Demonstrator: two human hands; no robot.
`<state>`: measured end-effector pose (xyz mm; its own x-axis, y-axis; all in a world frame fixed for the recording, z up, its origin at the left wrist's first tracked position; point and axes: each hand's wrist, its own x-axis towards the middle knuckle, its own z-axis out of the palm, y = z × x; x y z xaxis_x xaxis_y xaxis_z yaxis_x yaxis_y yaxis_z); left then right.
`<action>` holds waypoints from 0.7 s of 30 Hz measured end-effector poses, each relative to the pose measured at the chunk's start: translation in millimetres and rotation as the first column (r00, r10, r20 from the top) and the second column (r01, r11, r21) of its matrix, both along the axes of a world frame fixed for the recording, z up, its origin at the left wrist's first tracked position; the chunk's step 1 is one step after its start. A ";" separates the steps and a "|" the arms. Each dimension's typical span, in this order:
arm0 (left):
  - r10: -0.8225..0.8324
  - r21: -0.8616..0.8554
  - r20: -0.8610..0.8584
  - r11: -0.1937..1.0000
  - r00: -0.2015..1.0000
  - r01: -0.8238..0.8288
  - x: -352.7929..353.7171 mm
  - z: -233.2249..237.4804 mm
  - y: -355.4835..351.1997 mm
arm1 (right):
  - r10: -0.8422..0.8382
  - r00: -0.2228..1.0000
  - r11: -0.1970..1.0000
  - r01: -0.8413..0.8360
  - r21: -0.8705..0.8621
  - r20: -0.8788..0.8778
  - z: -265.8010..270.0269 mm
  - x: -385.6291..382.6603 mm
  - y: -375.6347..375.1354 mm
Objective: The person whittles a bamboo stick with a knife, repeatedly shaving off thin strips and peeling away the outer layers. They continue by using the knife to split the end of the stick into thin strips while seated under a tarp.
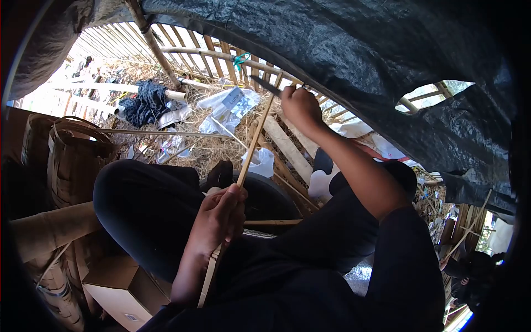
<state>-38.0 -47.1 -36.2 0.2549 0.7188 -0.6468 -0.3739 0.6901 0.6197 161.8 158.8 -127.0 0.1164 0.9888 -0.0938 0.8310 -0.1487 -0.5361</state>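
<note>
My left hand [218, 216] is closed around a long, narrow bamboo strip [255, 135], its thumb lying along the strip. The strip slants from near my lap up and away to the right, with its lower end passing below my wrist. Farther out, my right hand [300, 108] grips a knife whose dark blade [265, 86] points up and to the left. The blade overlaps the far part of the strip in this view. The knife's handle is mostly hidden in my fist. My bent legs [146, 216] lie on both sides of the strip.
A black tarp [354, 55] hangs at upper right, before a bamboo fence [121, 44]. Plastic wrappers [232, 102] and dark cloth [146, 102] litter the straw-covered ground. At left are woven baskets [69, 166], a thick bamboo pole [55, 229] and a cardboard box [124, 288]. Another person [470, 276] is at far right.
</note>
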 end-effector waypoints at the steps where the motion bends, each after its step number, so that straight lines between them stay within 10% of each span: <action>1: -0.015 0.014 0.001 1.000 1.000 0.015 0.4 0.5 1.9 | 0.001 0.999 0.998 -0.004 0.061 0.053 0.2 7.4 4.7; 21: 0.015 0.010 -0.014 1.000 1.000 -0.015 -2.9 -0.5 0.1 | 0.017 0.999 0.996 -0.020 0.087 0.036 -10.6 -11.0 -16.9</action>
<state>-40.9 -47.0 -36.6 0.2351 0.7288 -0.6431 -0.3752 0.6784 0.6317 150.8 141.9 -137.6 0.1000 0.9950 -0.0030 0.8519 -0.0872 -0.5164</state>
